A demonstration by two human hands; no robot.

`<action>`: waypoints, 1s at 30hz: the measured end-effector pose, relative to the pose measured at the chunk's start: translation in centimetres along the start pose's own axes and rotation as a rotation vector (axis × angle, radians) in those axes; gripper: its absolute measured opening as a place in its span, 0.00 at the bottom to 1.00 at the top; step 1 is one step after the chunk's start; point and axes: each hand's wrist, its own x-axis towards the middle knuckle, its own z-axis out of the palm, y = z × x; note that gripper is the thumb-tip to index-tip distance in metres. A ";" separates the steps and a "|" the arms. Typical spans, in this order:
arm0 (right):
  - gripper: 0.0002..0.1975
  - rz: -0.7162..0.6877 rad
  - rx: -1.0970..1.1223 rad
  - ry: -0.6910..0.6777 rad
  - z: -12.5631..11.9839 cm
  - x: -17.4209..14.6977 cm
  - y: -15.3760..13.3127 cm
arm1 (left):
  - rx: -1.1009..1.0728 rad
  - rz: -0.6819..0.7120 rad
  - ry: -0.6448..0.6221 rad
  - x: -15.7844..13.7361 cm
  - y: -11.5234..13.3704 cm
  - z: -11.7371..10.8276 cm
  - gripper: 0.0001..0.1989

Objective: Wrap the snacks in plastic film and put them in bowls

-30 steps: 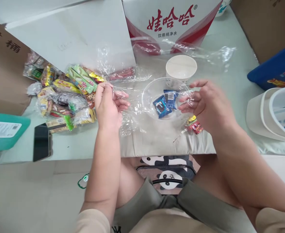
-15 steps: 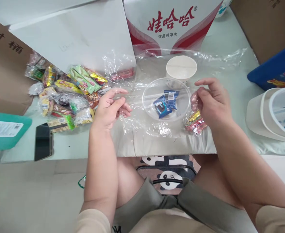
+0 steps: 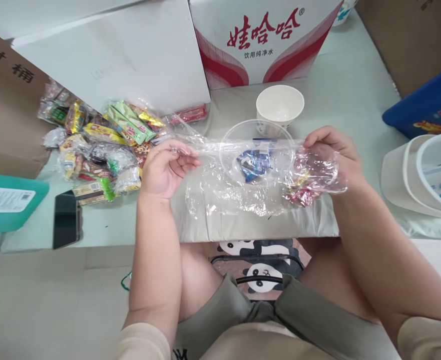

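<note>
A sheet of clear plastic film (image 3: 224,192) stretches between my two hands over the table. My left hand (image 3: 167,167) pinches its left side, with the other fingers loosely curled. At the other end, my right hand (image 3: 333,150) grips the film, and part of it hangs over the fingers. Beneath the film stands a round clear plastic bowl (image 3: 226,167) with two blue-wrapped snacks (image 3: 254,162) in it, blurred by the film. A white paper bowl (image 3: 280,102) is just behind the clear one. Some red and yellow wrapped snacks (image 3: 303,192) lie near my right hand, partly covered.
Many wrapped snacks (image 3: 103,145) are heaped on the left beside a phone (image 3: 67,220). A teal container (image 3: 13,202) stands at the far left. White and red cartons (image 3: 265,45) line the back. White tubs (image 3: 404,170) and a blue package (image 3: 426,107) are at the right.
The film has come forward and down from the back of the table, and its upper edge now crosses the clear bowl. My right hand has closed more on the film.
</note>
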 end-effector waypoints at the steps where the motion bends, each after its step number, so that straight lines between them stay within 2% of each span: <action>1: 0.11 0.040 0.007 0.006 0.0 0.1 -0.2 | 0.004 -0.005 0.013 0.1 -0.1 0.0 0.13; 5: 0.12 0.125 0.078 0.017 -0.2 0.5 -0.4 | 0.039 0.046 0.099 0.6 -0.8 0.2 0.29; 7: 0.21 0.131 0.087 -0.020 -0.3 0.6 -0.2 | 0.068 0.095 0.131 0.8 -1.0 0.4 0.31; 9: 0.28 0.120 0.060 0.016 -0.4 0.7 0.0 | 0.100 0.121 0.149 0.8 -1.1 0.6 0.28; 10: 0.29 0.104 0.034 0.059 -0.4 0.8 0.2 | 0.114 0.122 0.148 0.7 -1.1 0.7 0.25; 12: 0.21 0.061 -0.004 0.131 -0.4 0.8 0.4 | 0.123 0.103 0.129 0.6 -1.1 0.8 0.15; 14: 0.11 0.042 -0.018 0.116 -0.4 0.8 0.5 | 0.113 0.064 0.092 0.4 -1.1 0.8 0.09; 15: 0.08 0.036 -0.017 0.091 -0.4 0.8 0.5 | 0.108 0.047 0.071 0.4 -1.2 0.8 0.11; 16: 0.09 0.029 -0.015 0.066 -0.4 0.8 0.5 | 0.105 0.039 0.050 0.4 -1.3 0.8 0.15; 19: 0.21 0.001 -0.034 0.012 -0.5 0.7 0.6 | 0.133 0.072 0.015 0.4 -1.5 0.8 0.27; 22: 0.28 0.017 -0.079 -0.026 -0.9 1.0 0.9 | 0.147 0.103 0.010 0.2 -1.3 0.8 0.31; 24: 0.27 0.021 -0.121 -0.008 -1.3 1.1 1.1 | 0.108 0.091 -0.020 -0.1 -0.7 0.7 0.33; 26: 0.22 -0.082 -0.146 0.093 -1.6 1.0 0.9 | 0.057 0.063 -0.086 -0.7 0.0 0.6 0.35; 28: 0.16 -0.264 -0.130 0.190 -1.2 0.4 0.1 | 0.030 0.045 -0.169 -1.4 0.7 0.8 0.35; 29: 0.14 -0.330 -0.105 0.177 -0.8 0.0 -0.5 | 0.026 0.042 -0.216 -1.8 0.9 0.9 0.35; 30: 0.13 -0.355 -0.077 0.098 -0.2 -0.5 -1.1 | 0.023 0.042 -0.271 -2.2 1.1 1.2 0.34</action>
